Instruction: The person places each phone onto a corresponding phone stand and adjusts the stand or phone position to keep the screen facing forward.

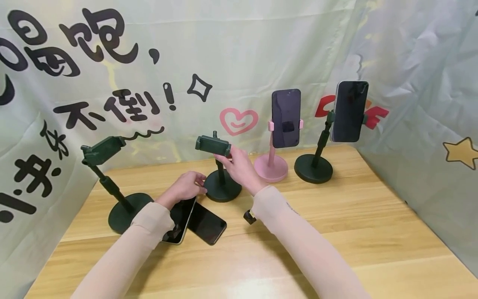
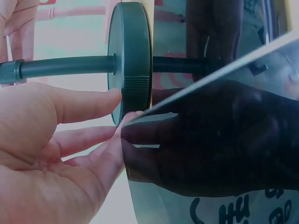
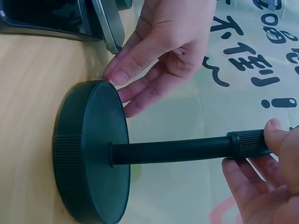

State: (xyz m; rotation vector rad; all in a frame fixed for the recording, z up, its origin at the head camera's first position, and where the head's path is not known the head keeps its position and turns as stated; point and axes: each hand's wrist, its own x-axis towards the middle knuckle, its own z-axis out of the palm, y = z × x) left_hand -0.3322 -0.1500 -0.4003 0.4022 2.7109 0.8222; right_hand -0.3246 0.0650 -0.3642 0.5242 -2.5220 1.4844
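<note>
A dark green phone stand [image 1: 222, 187] stands upright at the middle of the table, its clamp head [image 1: 213, 145] holding no phone. My right hand [image 1: 240, 168] grips its stem just under the head, thumb and fingers around the ribbed collar [image 3: 250, 142]. Low on the left, my left hand [image 1: 184, 187] holds the edge of the round base [image 3: 93, 154] between thumb and fingers. Beneath that hand and wrist lies a tablet-like dark device [image 1: 183, 216] with a pale rim. Beside it, a black phone [image 1: 207, 224] lies flat on the table.
Another green stand [image 1: 127, 209] with a bare clamp leans at the left. To the right, a pink stand [image 1: 271, 168] holds a phone [image 1: 286, 118], and a green stand [image 1: 313, 168] holds another phone [image 1: 349, 111]. A printed cloth [image 1: 284, 50] hangs behind the wooden table [image 1: 336, 232].
</note>
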